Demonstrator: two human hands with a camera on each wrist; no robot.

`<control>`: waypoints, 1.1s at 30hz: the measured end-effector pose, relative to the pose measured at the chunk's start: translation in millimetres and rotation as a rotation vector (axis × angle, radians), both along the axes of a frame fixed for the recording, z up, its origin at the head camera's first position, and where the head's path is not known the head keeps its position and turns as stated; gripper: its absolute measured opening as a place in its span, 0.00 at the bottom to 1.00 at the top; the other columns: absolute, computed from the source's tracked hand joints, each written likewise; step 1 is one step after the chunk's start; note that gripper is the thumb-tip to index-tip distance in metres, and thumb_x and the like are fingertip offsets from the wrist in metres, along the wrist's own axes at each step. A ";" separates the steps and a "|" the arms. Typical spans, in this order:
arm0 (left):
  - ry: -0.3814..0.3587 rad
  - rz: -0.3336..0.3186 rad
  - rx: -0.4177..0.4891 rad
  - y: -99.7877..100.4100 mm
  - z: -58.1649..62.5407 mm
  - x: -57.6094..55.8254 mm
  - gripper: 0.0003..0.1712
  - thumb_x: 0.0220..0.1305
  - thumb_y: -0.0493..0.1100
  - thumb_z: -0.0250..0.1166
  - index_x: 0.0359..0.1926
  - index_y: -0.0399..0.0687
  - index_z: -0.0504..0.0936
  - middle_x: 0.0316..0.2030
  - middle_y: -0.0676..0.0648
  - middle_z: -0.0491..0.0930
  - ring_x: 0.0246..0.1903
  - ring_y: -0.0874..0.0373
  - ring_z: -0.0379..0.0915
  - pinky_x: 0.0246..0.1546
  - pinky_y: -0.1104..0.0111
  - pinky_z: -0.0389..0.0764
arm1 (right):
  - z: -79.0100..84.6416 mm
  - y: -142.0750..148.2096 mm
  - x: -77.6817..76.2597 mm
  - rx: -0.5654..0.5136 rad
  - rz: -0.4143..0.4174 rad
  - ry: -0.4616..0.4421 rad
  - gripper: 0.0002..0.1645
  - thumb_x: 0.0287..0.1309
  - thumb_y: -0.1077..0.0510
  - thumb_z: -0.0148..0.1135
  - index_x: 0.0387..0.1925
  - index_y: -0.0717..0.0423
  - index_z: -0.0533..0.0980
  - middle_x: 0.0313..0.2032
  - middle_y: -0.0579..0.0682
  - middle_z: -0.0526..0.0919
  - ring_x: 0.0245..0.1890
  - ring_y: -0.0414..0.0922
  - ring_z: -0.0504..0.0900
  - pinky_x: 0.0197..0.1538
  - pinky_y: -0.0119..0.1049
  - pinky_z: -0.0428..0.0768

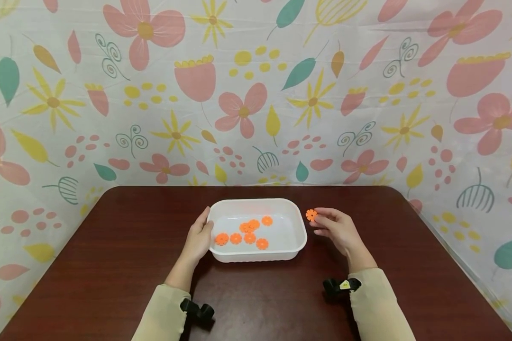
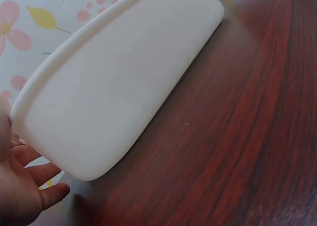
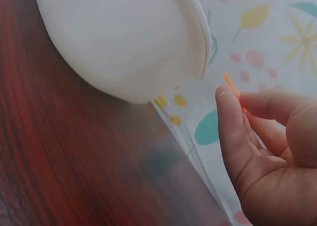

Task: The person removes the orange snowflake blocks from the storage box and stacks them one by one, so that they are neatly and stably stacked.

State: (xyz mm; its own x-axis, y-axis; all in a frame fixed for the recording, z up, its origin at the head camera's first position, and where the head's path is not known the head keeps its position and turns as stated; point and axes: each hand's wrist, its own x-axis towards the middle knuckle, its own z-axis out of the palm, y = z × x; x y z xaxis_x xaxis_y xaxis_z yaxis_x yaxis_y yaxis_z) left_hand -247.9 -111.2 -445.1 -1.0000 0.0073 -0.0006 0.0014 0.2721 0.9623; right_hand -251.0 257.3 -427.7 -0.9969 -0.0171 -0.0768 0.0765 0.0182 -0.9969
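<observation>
A white plastic basin stands on the table, with several orange flower-shaped discs lying inside, some overlapping at the middle and left. My left hand grips the basin's left side, thumb at the rim; in the left wrist view its other fingers lie against the outer wall. To the right of the basin, my right hand pinches one orange flower-shaped disc by its edge, raised beside the rim. In the right wrist view that disc shows edge-on between thumb and forefinger.
The dark red-brown wooden table reaches back to a wall covering with a floral print. A black wrist camera mount sits at the left sleeve, another black mount at the right sleeve.
</observation>
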 end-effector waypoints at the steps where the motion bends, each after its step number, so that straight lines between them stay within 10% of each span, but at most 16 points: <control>1: -0.001 -0.001 -0.003 -0.1 -0.2 -0.3 0.29 0.73 0.43 0.43 0.73 0.47 0.53 0.72 0.44 0.53 0.72 0.49 0.46 0.71 0.52 0.49 | -0.5 1.0 0.0 -0.010 0.000 0.001 0.29 0.62 0.61 0.59 0.61 0.70 0.64 0.36 0.42 0.81 0.34 0.37 0.85 0.38 0.32 0.83; 33: -0.011 -0.037 0.022 -1.5 2.8 -1.4 0.30 0.74 0.42 0.42 0.74 0.45 0.50 0.73 0.44 0.50 0.73 0.49 0.43 0.71 0.52 0.49 | -22.2 27.9 -2.2 0.038 -0.114 -0.086 0.24 0.62 0.63 0.57 0.59 0.69 0.69 0.32 0.40 0.82 0.31 0.36 0.85 0.34 0.31 0.83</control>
State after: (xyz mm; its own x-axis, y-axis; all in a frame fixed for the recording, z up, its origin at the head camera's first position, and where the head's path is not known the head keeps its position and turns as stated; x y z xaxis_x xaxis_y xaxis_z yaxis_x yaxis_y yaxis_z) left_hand -249.4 -112.7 -442.3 -0.9989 0.0446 -0.0108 0.0007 0.2505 0.9681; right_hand -253.2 285.2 -449.9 -0.9819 0.1003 -0.1609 0.1657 0.0420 -0.9853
